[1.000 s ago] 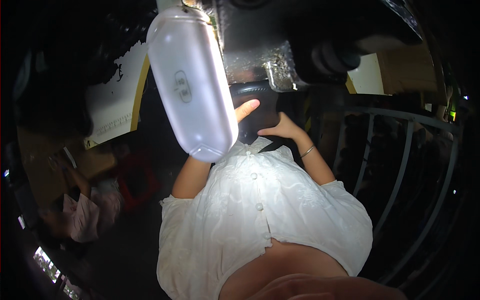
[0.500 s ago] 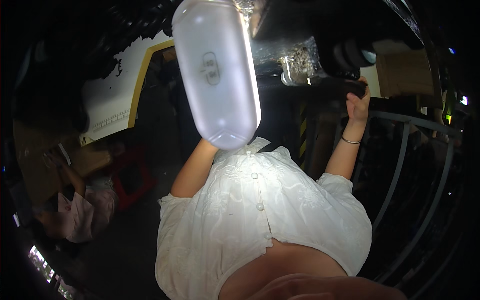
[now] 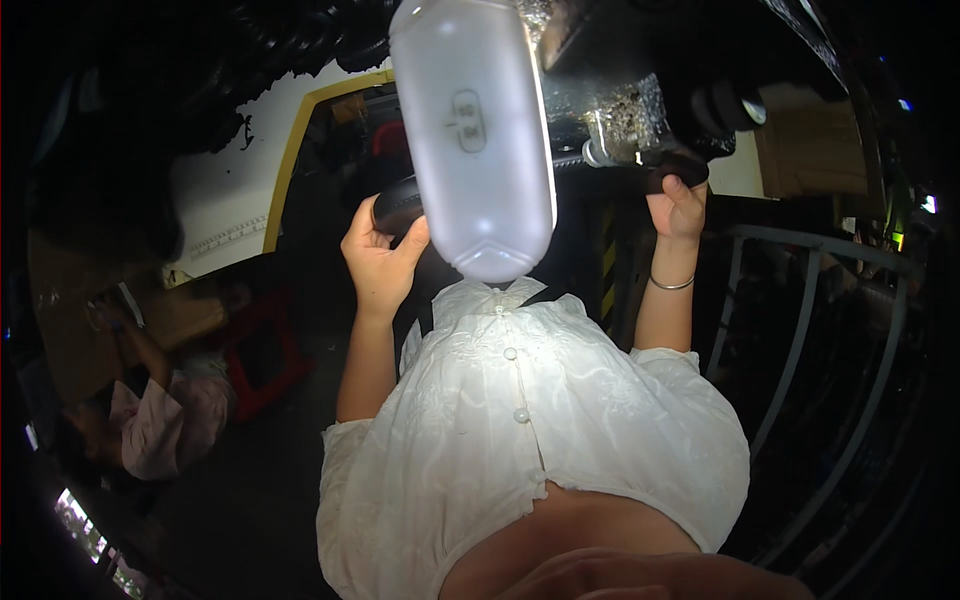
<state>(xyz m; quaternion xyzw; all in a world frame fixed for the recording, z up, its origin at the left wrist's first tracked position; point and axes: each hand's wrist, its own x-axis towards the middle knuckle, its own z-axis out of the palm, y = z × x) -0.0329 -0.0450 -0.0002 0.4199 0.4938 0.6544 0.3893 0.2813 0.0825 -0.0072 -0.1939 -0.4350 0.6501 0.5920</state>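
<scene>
My left hand (image 3: 385,262) closes its thumb and fingers on a dark, smooth, curved piece (image 3: 398,207); its kind does not show. My right hand (image 3: 679,208), with a bangle at the wrist, pinches another dark, rounded end (image 3: 683,170) at the right. Whether both ends belong to one piece cannot be told, because a lit white oblong lamp (image 3: 480,190) blocks the space between the hands. Just above my right hand is a dark machine part (image 3: 705,120), beside a shiny, clear-wrapped part (image 3: 628,118).
A white board with a yellow edge (image 3: 292,150) lies to the left. Farther left, another person in a pale top (image 3: 175,425) is by a brown surface, near a red stool (image 3: 265,345). Grey metal rails (image 3: 800,330) stand at the right, below a brown carton (image 3: 810,150).
My left hand has come out from behind the lamp and now shows gripping the dark piece. My right hand has shifted left and slightly down. The lamp appears farther right in view.
</scene>
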